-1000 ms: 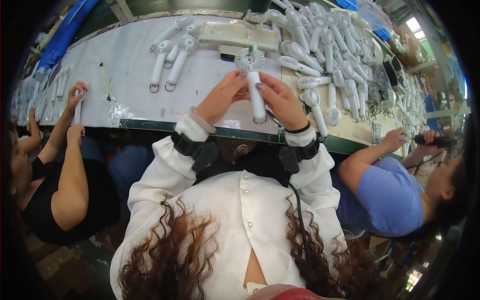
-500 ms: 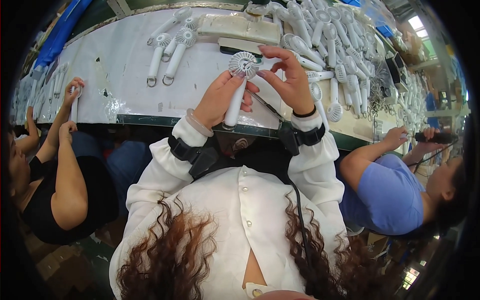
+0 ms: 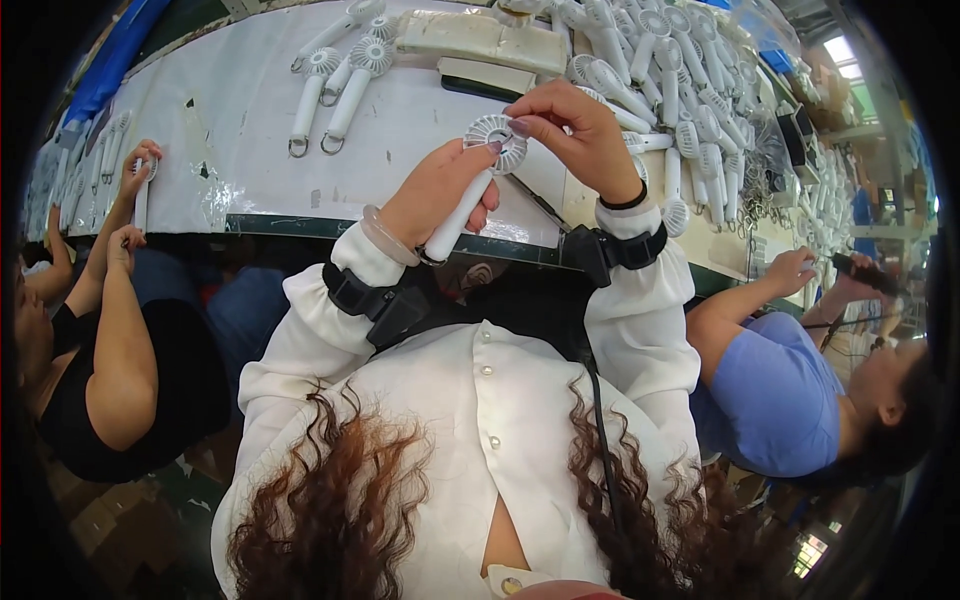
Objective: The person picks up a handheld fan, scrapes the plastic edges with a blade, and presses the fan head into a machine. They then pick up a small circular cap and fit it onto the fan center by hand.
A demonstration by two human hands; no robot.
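My left hand [image 3: 437,190] is wrapped round a white handheld fan [image 3: 461,222], just above the table's front edge. The fan is tilted, its round grille up toward my right hand and its handle end down toward me. My left thumb presses on the grille. Bent over the top of the fan head, my right hand [image 3: 585,135] has its thumb and forefinger pinched at the grille. Whatever small thing may be between those fingertips cannot be made out. A thin dark metal tool [image 3: 538,202] lies on the table beside the fan, under my right wrist.
Several finished-looking white fans [image 3: 350,85] lie at the back left. A big heap of fans [image 3: 690,100] fills the right. A pale block [image 3: 480,45] and a dark-edged box [image 3: 487,80] lie behind my hands. People work left [image 3: 125,370] and right [image 3: 780,390].
My right hand has come in from spread fingers beside the grille to a pinch on it. The fan has tilted more, its handle end swinging left.
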